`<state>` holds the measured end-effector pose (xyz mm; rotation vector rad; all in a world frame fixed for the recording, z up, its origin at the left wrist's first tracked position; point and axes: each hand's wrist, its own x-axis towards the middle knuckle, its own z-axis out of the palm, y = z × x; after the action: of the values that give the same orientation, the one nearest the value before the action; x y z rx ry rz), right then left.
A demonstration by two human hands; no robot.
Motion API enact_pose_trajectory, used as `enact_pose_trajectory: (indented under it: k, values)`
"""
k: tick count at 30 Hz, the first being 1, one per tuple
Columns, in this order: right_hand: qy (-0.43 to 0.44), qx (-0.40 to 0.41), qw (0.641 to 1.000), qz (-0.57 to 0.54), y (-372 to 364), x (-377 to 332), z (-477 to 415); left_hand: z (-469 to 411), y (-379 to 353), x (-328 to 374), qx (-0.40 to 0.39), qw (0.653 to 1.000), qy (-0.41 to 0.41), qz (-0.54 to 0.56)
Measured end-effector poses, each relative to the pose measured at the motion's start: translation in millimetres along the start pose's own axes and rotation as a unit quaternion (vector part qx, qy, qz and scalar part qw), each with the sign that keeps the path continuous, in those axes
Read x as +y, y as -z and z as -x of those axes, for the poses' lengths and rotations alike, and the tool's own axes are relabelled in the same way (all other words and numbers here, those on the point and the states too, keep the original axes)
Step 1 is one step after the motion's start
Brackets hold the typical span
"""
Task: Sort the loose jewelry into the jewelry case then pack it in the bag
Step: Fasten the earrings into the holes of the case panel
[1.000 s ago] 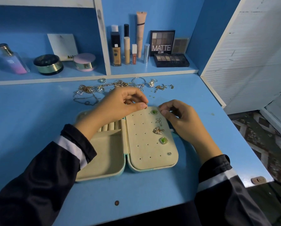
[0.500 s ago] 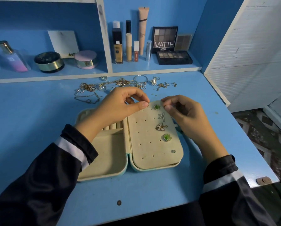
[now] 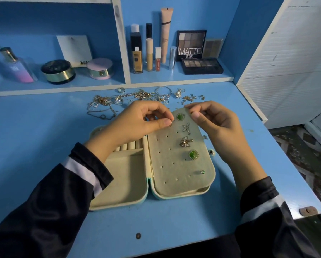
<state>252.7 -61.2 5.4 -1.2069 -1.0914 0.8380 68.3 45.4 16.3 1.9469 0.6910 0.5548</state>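
On the blue surface (image 3: 44, 131), near its middle, the jewelry case (image 3: 122, 175) lies open, with its beige inside facing up. Its right half is covered by a panel (image 3: 174, 172) with small holes. Five earrings sit in a row along the right side of this panel: a green one (image 3: 180, 116) at the top, a star-shaped one (image 3: 186, 127), a butterfly (image 3: 185, 142), a second green one (image 3: 193, 155) and a tiny green stud (image 3: 202, 172).

The left hand (image 3: 137, 123) pinches a small gold earring (image 3: 171, 122) between thumb and forefinger, at the upper left part of the panel, just beside the top green earring. The right hand (image 3: 217, 125) pinches the top edge of the panel between thumb and fingers. The two hands are near each other but do not touch.

Behind the case, the loose jewelry (image 3: 137, 97) lies spread along the back of the surface, below a shelf (image 3: 118, 84) with cosmetics.
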Motion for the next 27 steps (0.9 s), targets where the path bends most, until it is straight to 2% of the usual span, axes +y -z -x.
enact_pose_trajectory:
  k: [9,18,27]
  values:
    - [0.005,-0.006,1.0,-0.021,-1.2,-0.1,-0.3,-0.3,-1.5,-2.7,0.019,1.0,-0.001,0.001]
    - [0.008,-0.01,1.0,-0.025,-1.0,1.2,-1.1,-0.5,1.6,-4.3,0.006,1.0,0.003,-0.001]
    - [0.013,-0.011,0.999,-0.032,-2.0,0.4,-1.2,-1.3,-2.7,-7.6,0.034,0.999,-0.012,0.007]
